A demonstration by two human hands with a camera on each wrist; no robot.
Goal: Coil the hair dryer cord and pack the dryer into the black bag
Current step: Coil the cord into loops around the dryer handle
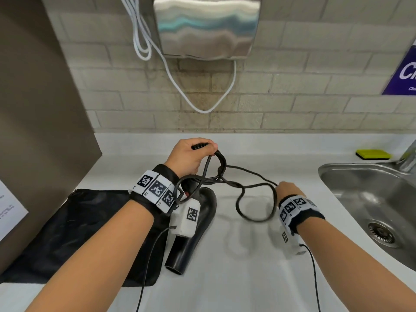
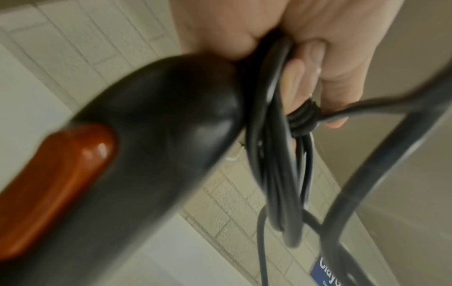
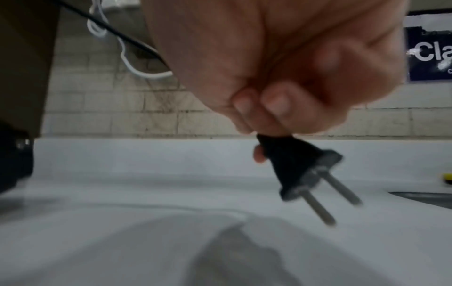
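**Q:** Which step is being shown?

**A:** Coiling, about midway by my judgement. The left hand [image 1: 191, 157] is gripping the hair dryer's handle end together with several gathered loops of the cord [image 1: 243, 188]; in the left wrist view its fingers [image 2: 315, 56] are curling tightly round the bundle and the ribbed strain relief. The hair dryer [image 1: 193, 226] is hanging below that hand, nozzle pointing toward 6 o'clock, over the white bench [image 1: 247, 278].

**Q:** And the other hand?

**A:** The right hand [image 1: 289, 190], at 3 o'clock from the dryer, is pinching the plug [image 3: 300, 170] by its back end, fingers [image 3: 276, 104] pressing together on it, prongs pointing down and away. Slack cord is sagging in a loose loop between the two hands, seemingly touching the bench.

**Q:** Where is the bag?

**A:** The black bag [image 1: 74, 230] is lying flat on the bench at 9 o'clock from the dryer, partly under the left forearm. Whether its mouth is open cannot be told.

**Q:** What does the next move call for?

**A:** Probably carrying the plug end toward the left hand to lay the remaining slack as one more loop, keeping it from tangling, before turning to the bag.
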